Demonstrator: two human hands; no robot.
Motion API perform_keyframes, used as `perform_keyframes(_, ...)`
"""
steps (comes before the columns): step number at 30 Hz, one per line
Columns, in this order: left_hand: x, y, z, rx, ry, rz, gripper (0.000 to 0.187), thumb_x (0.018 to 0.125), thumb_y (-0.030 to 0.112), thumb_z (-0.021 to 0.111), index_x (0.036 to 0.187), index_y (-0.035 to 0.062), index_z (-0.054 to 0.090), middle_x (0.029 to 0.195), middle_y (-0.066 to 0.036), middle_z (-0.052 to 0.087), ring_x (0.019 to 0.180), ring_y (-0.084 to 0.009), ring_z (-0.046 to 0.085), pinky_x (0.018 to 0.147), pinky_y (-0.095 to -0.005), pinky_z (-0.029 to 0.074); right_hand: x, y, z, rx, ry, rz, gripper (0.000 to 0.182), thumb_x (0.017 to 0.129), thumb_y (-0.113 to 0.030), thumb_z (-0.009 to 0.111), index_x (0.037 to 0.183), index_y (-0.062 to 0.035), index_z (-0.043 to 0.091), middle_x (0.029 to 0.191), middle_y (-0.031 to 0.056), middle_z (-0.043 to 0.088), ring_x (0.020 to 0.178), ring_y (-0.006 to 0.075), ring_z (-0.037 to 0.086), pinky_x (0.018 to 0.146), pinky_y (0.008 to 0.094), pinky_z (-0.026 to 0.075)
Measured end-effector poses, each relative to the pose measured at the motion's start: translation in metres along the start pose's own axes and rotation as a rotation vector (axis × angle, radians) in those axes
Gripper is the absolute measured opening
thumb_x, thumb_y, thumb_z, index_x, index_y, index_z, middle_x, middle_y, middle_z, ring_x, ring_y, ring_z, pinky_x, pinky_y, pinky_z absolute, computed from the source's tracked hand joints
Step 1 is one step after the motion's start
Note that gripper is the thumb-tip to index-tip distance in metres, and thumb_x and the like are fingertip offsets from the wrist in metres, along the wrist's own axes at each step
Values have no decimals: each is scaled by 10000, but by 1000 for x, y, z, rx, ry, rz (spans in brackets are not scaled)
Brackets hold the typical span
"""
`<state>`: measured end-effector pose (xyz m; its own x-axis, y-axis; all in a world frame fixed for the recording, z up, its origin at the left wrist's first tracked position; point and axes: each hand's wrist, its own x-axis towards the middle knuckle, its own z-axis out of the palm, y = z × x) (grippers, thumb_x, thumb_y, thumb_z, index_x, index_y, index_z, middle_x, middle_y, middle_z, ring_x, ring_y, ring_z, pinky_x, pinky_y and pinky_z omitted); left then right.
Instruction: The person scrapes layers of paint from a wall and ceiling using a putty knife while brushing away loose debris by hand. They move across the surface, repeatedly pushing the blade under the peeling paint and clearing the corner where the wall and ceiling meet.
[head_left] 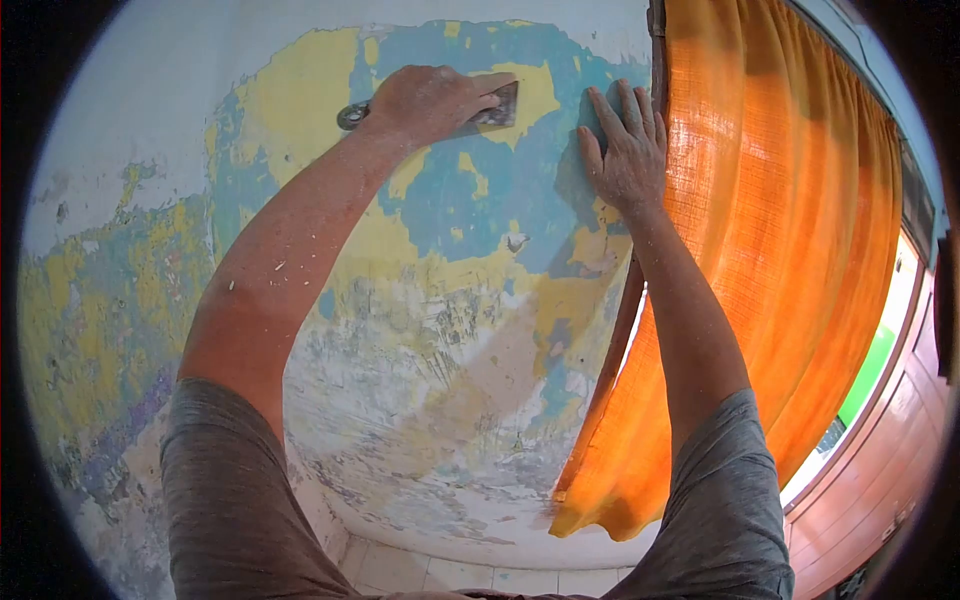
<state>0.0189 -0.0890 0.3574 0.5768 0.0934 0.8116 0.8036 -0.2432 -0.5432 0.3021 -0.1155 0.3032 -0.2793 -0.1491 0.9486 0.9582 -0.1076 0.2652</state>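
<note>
1. Left: wall (470, 215), paint patchy in yellow, blue and white; lower part scuffed white and grey.
2. Left arm raised, grey sleeve (225, 480), pale flecks on forearm. Left hand (430, 105) closed around a scraper (506, 106), gripping it high on the wall; dark handle end protrudes at left, blade at right, one finger extended along the blade.
3. Right hand (628, 150) open, palm toward wall, fingers spread and pointing up; well apart from scraper, just beside the curtain.
4. Orange curtain (770, 250) hangs in folds.
5. Far right: pinkish panelled door (880, 480).
</note>
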Motion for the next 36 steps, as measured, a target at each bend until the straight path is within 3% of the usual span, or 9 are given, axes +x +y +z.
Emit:
perform_keyframes(7, 6, -13, 26, 3, 209, 16, 499, 1022, 470, 535, 1513, 441, 449, 822, -70, 742, 708, -250, 735, 621, -417, 629, -1, 0, 2, 23, 11, 4, 546, 983, -462, 550, 1491, -260, 551, 1626, 124, 392, 1526, 350, 311, 1235, 562, 230)
perform_keyframes(11, -2, 12, 4, -98, 25, -50, 515, 1011, 492, 540, 1515, 456, 440, 827, -66, 739, 709, -254, 734, 607, -416, 623, -1, 1, 1, 15, 4, 0, 543, 990, -473, 540, 1492, -267, 548, 1631, 121, 385, 1532, 345, 300, 1241, 558, 217)
perform_keyframes(13, -16, 40, 5, -74, -73, 185, 489, 1024, 504, 519, 1506, 463, 446, 835, -68, 747, 722, -266, 741, 606, -421, 621, -2, 1, 1, 26, -1, 5, 541, 992, -475, 537, 1492, -270, 548, 1632, 120, 384, 1534, 343, 297, 1244, 557, 212)
perform_keyframes(18, -1, 8, 27, -243, 67, 123, 427, 1049, 478, 502, 1475, 458, 487, 913, -105, 763, 792, -301, 753, 651, -426, 619, -1, 2, 0, 5, -4, -1, 535, 992, -472, 538, 1486, -267, 555, 1627, 122, 390, 1532, 346, 299, 1241, 559, 222)
perform_keyframes(20, 1, -5, 13, -193, 44, -213, 435, 1034, 453, 530, 1468, 429, 511, 949, -114, 764, 839, -323, 749, 733, -444, 608, 0, 2, 1, 14, -4, 0, 534, 993, -471, 536, 1488, -269, 553, 1626, 123, 392, 1530, 347, 303, 1241, 561, 220)
perform_keyframes(24, -42, 43, 21, -443, -113, 16, 422, 1045, 457, 510, 1453, 360, 545, 945, -127, 759, 815, -344, 747, 706, -463, 611, -1, 2, 0, 36, 9, -8, 536, 996, -463, 531, 1493, -264, 545, 1624, 130, 393, 1524, 349, 313, 1239, 570, 213)
perform_keyframes(28, -63, 67, 14, -388, -249, -113, 423, 1055, 461, 494, 1459, 347, 539, 947, -127, 760, 840, -360, 745, 725, -480, 610, -3, -3, -4, -94, -20, -37, 550, 1004, -450, 520, 1514, -246, 516, 1624, 134, 391, 1518, 348, 321, 1237, 580, 212)
perform_keyframes(34, -101, 82, 68, -622, -24, -384, 526, 1036, 485, 532, 1514, 269, 492, 1138, -177, 733, 807, -372, 742, 704, -471, 603, -66, -30, -41, -70, -269, -231, 578, 1028, -432, 507, 1541, -172, 460, 1594, 162, 415, 1507, 362, 330, 1237, 581, 210)
perform_keyframes(36, -96, 78, 85, -838, 155, -502, 554, 1025, 399, 558, 1526, 179, 476, 1182, -201, 702, 818, -338, 739, 696, -438, 597, -89, -37, -47, 99, -331, -300, 588, 1041, -424, 502, 1533, -105, 455, 1578, 186, 424, 1505, 378, 326, 1238, 571, 214)
